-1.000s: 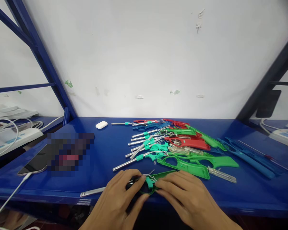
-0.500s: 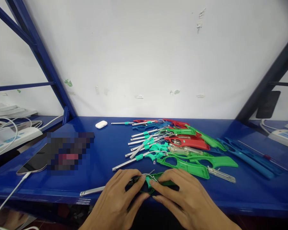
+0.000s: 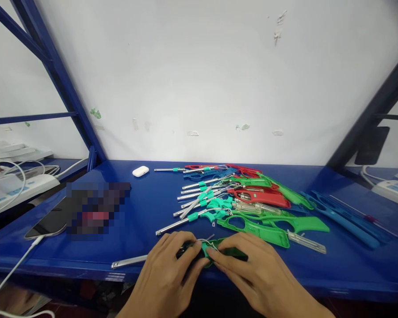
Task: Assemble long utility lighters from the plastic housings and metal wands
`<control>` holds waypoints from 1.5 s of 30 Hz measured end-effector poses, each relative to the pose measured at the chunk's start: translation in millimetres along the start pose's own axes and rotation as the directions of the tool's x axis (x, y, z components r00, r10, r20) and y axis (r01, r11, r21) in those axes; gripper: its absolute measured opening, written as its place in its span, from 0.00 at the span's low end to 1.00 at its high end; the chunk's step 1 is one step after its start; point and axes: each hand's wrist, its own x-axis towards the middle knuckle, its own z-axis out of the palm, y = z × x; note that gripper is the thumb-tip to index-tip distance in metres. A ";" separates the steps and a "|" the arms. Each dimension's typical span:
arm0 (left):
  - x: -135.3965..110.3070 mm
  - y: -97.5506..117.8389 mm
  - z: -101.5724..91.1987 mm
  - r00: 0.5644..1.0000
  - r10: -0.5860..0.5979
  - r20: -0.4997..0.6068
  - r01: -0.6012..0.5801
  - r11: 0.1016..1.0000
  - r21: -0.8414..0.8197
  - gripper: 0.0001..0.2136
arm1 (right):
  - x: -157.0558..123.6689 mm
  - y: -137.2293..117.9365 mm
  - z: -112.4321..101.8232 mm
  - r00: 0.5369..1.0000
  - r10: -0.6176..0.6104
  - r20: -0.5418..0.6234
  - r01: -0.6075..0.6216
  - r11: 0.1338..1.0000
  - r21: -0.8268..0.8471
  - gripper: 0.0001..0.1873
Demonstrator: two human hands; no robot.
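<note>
At the table's front edge, both hands hold one partly assembled long-neck lighter, its green shell mostly covered by fingers. My left hand is closed around the neck side, and a silver metal tube sticks out to its left. A teal trigger piece and a thin white wire show between the fingertips. My right hand grips the handle side, its index fingertip on the teal piece. Just beyond lie several metal tubes with teal parts and a green half shell.
Red shells, blue shells and clear fuel tanks lie across the middle and right. A white earbud case sits at the back left. A phone with a charging cable lies left. Blue frame posts flank the table.
My left thumb has moved up a little toward the teal piece, and my right thumb has shifted out of sight beneath. The lighter stays in nearly the same place.
</note>
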 end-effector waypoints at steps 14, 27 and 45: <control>0.7 -2.3 0.1 1.000 -0.017 0.015 0.017 1.000 0.003 0.08 | 5.1 4.3 -1.4 0.994 0.079 0.073 -0.092 0.973 0.212 0.26; -16.4 -32.3 -32.0 0.954 -0.255 0.159 0.256 0.967 0.016 0.09 | 4.3 6.7 -0.4 1.000 0.014 0.015 -0.016 0.980 0.200 0.35; -14.4 -28.6 -20.9 0.915 -0.323 0.241 0.359 0.925 -0.122 0.13 | 3.1 8.1 0.6 0.999 0.010 0.036 -0.016 0.986 0.165 0.35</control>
